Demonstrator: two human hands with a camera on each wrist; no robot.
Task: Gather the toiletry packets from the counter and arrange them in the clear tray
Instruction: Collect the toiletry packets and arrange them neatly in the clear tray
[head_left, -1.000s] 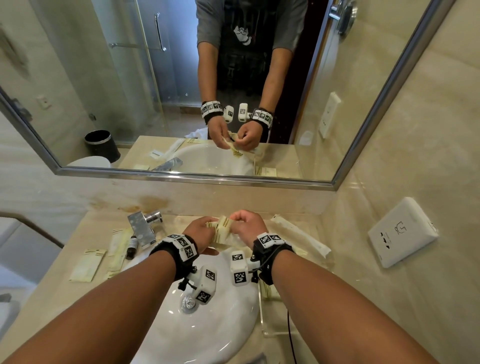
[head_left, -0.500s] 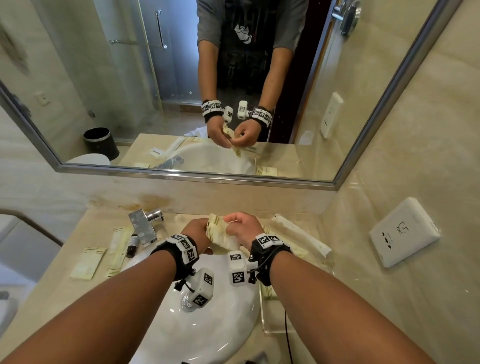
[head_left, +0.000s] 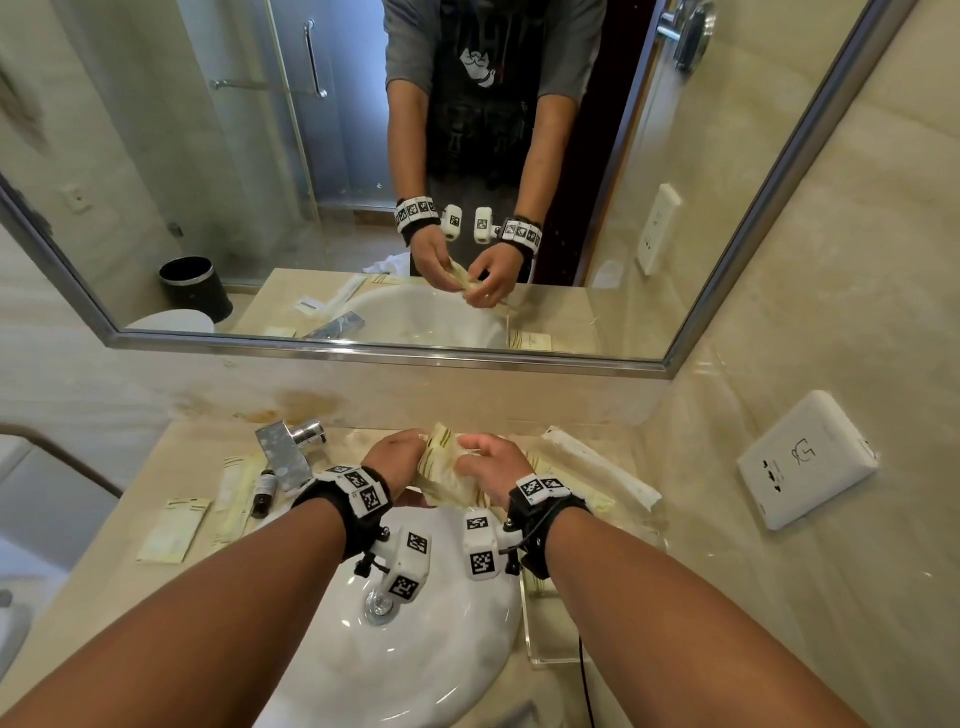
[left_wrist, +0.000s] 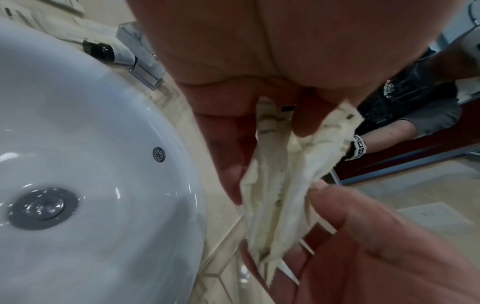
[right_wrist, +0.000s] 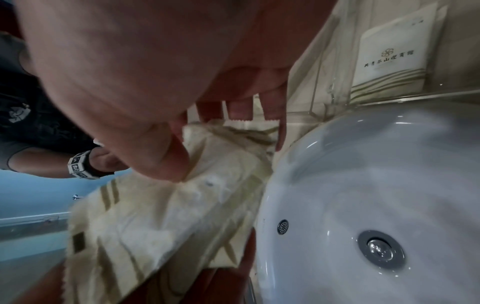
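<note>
Both hands hold one bundle of cream toiletry packets (head_left: 441, 467) with gold stripes above the back rim of the basin. My left hand (head_left: 410, 457) grips the bundle's left side. My right hand (head_left: 475, 457) pinches its right side. In the left wrist view the packets (left_wrist: 285, 185) hang on edge, fanned apart between my fingers. In the right wrist view my thumb presses their flat face (right_wrist: 168, 216). The clear tray (head_left: 550, 660) stands right of the basin under my right forearm, with a flat packet (right_wrist: 389, 59) inside it. A long white packet (head_left: 597, 473) lies at the back right.
The white basin (head_left: 415, 649) fills the near middle, with a chrome faucet (head_left: 288, 452) behind it on the left. On the left counter lie a flat packet (head_left: 174, 530), long packets (head_left: 236, 488) and a small dark bottle (head_left: 265, 491). A white socket panel (head_left: 808, 460) sits on the right wall.
Both hands have stayed above the basin's back rim and shuffled the bundle. The packets now hang a little lower and more spread between them.
</note>
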